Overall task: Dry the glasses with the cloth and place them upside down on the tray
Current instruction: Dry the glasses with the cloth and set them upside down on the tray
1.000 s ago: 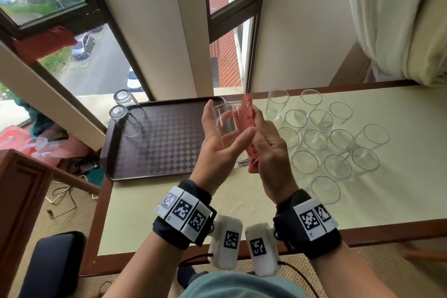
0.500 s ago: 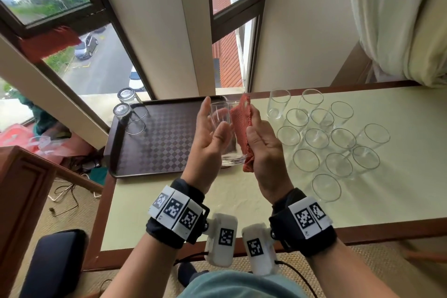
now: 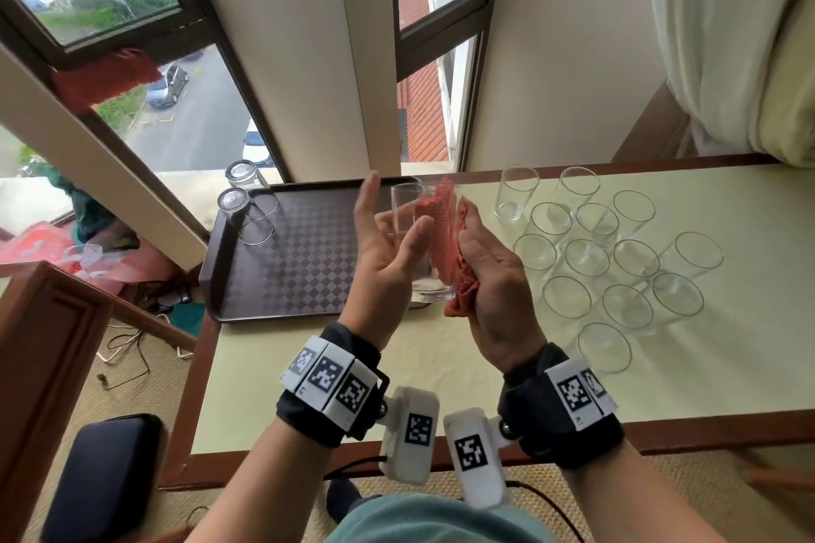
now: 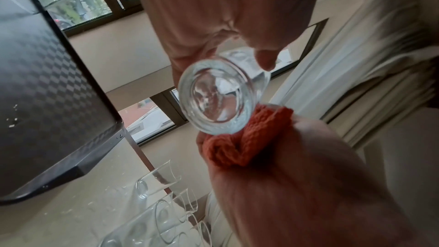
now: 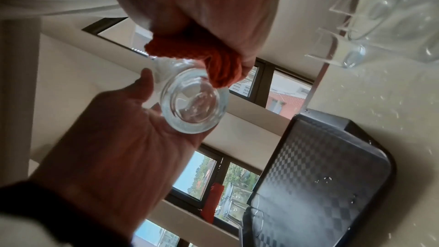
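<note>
Both forearms raised side by side, palms facing inward. Left hand (image 3: 388, 247): fingers straight, extended upward, thumb angled inward. Right hand (image 3: 494, 273): fingers curled closed, thumb forward. Marker bands on both wrists.

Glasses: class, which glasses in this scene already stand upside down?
The two glasses at the far left corner of the tray. They rest rim-down, bases up; the group on the table stands rim-up, and one is held.

Glass (image 3: 414, 242) btwn left hand (image 3: 388, 251) & right hand (image 3: 494, 273) w/ cloth (image 3: 445, 242).
</note>
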`<action>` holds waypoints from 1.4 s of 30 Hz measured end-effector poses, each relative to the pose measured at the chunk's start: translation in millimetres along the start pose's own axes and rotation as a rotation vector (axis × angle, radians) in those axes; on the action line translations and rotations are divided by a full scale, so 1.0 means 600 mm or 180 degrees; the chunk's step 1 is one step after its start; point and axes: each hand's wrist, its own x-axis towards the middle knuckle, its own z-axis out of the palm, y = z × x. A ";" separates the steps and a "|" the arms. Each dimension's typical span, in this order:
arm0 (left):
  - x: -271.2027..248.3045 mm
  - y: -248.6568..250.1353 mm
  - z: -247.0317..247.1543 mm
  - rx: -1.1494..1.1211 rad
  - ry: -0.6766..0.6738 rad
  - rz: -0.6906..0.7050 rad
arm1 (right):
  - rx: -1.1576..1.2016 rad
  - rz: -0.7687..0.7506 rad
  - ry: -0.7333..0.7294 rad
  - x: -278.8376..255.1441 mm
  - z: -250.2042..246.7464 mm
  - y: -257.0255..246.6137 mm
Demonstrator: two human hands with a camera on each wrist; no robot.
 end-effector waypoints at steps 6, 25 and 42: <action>-0.003 -0.014 0.007 0.0096 0.0097 -0.0202 | -0.0379 -0.0099 -0.0075 0.000 0.001 0.001; 0.014 -0.017 0.016 -0.0189 0.0038 -0.0336 | 0.0003 0.0141 -0.0212 0.009 -0.014 -0.002; 0.020 -0.012 0.019 -0.0396 0.0015 -0.0371 | 0.0052 0.0170 -0.0165 0.011 -0.014 -0.007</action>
